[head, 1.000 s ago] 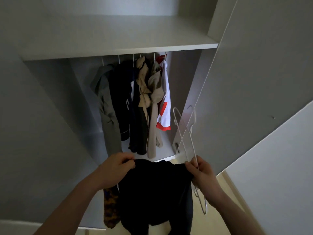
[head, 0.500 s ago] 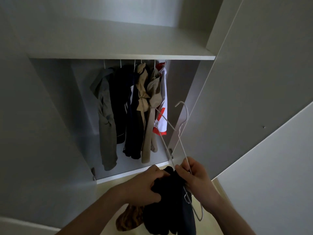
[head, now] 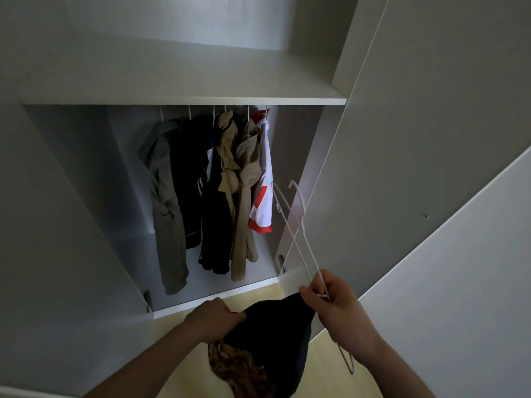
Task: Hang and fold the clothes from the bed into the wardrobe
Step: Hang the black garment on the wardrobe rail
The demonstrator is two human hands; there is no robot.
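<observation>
Gripping a black garment (head: 275,334), right hand (head: 342,308) also pinching white hanger (head: 298,225).

A pale wood floor (head: 258,300) showed at six o'clock. A plain white wall (head: 459,297) filled the four o'clock corner. Small metal hinges (head: 148,301) sat at seven o'clock and near centre (head: 282,262).

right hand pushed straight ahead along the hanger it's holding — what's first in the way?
Probably the open wardrobe door: the right hand aims the white hanger up toward its inner edge, with the red-and-white garment just left. Depth is unclear.
</observation>
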